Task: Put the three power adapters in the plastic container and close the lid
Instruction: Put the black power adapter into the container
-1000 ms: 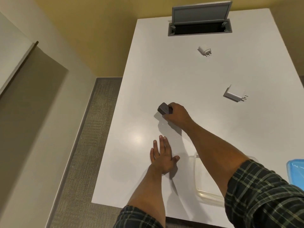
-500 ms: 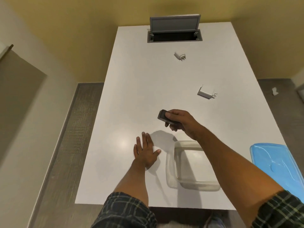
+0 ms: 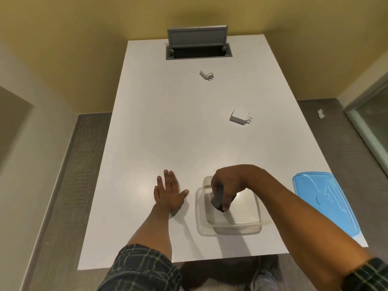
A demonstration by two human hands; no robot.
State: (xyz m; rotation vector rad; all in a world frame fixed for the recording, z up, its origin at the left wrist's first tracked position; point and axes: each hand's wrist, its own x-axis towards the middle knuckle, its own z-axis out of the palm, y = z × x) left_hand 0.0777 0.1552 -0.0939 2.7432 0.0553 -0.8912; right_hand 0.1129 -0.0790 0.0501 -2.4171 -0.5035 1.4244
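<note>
My right hand [image 3: 227, 184] grips a dark grey power adapter [image 3: 218, 199] and holds it over the open clear plastic container [image 3: 231, 227] near the table's front edge. My left hand [image 3: 168, 193] lies flat on the white table, fingers spread, just left of the container. A white adapter [image 3: 239, 117] with its prongs pointing right lies mid-table on the right. A smaller white adapter [image 3: 206, 74] lies farther back. The blue lid [image 3: 323, 201] rests on the table to the right of the container.
At the far end of the white table [image 3: 168, 133] a grey cable hatch [image 3: 198, 45] stands with its flap raised. Yellow walls surround the table, with grey carpet on both sides. A small white scrap [image 3: 320, 114] lies on the floor at the right.
My right hand lifted the dark adapter from mid-table and carried it back toward me, over the container. The view has swung right and down. My left hand stayed flat.
</note>
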